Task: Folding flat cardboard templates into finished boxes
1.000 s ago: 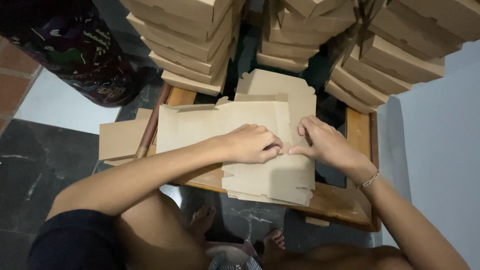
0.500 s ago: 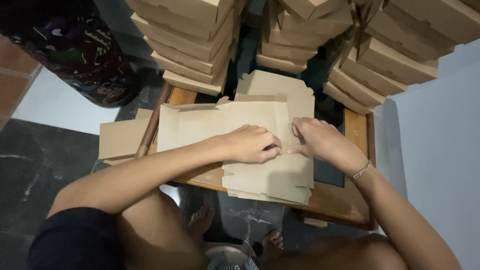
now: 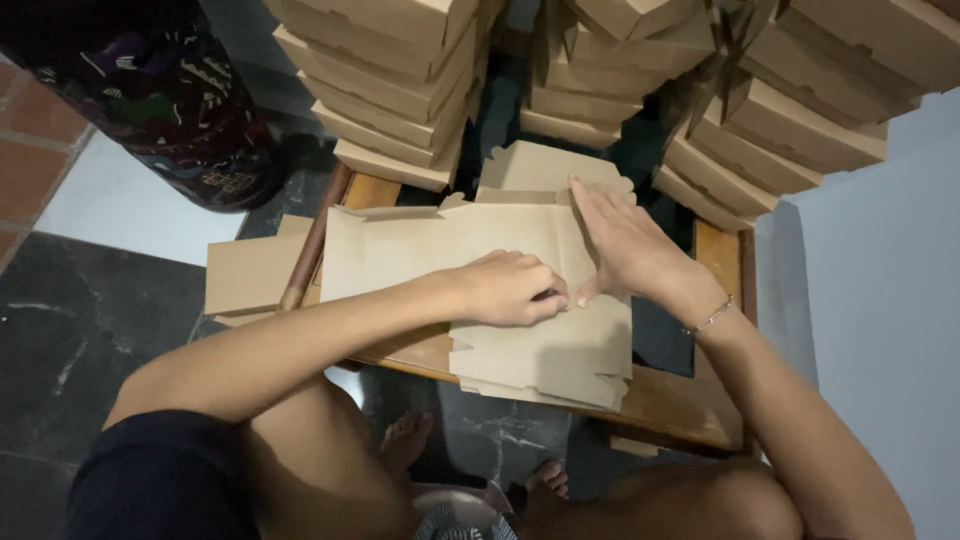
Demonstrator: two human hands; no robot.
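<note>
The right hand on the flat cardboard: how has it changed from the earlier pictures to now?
The right hand has opened and slid away from the person along the flat cardboard sheet; it now lies flat, fingers stretched toward the far flap, where earlier they were bent next to the left hand. The left hand stayed curled, pressing the sheet at the same spot. The sheet, the wooden table and the stacked boxes kept their places.
</note>
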